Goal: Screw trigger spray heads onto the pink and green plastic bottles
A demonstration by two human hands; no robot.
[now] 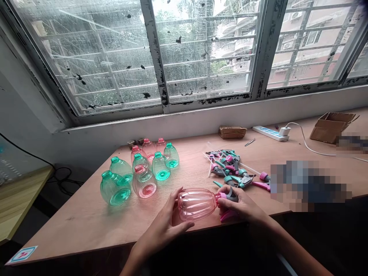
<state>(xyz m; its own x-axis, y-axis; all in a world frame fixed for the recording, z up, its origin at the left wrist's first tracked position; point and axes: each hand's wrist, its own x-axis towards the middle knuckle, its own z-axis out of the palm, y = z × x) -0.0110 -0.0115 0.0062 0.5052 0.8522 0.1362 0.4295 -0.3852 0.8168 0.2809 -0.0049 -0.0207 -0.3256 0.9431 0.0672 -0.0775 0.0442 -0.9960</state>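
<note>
A clear pink spray bottle (197,204) lies on its side in the air over the table's front edge, its neck toward the right. Around its base curls my left hand (169,218), thumb below and fingers above. My right hand (240,203) grips the grey and pink spray head (227,196) at the bottle's neck; part of the head is hidden by the fingers. Beyond the right hand lies a heap of pink, teal and grey spray heads (230,165) with thin tubes. Several green bottles (116,188) and pink bottles (145,182) without heads stand left of my hands.
The wooden table (80,222) runs along a window wall. Toward the back are a brown packet (232,132), a white power strip (270,133) with a plugged-in cable, and an open cardboard box (332,126). Blurred patches cover part of the right side.
</note>
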